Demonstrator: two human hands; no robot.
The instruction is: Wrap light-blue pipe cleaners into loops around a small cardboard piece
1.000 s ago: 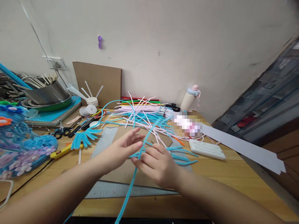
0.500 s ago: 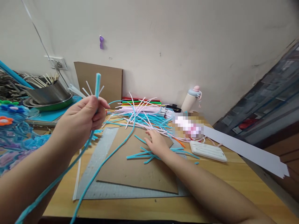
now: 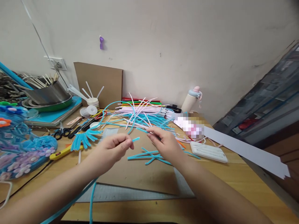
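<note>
Pinching a blue stem's tip, the left hand (image 3: 118,148) curls closed. The right hand (image 3: 163,141) pinches another blue piece (image 3: 142,130)!

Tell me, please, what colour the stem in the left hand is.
The stem is light blue, best seen in the head view.

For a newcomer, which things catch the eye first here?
Probably the bare left hand and right hand at the centre, each pinching a light-blue fuzzy stem above a brown cardboard sheet. Then perhaps the heap of pink and blue fuzzy stems behind them, and the blue craft piece with lilac flowers at the left.
</note>
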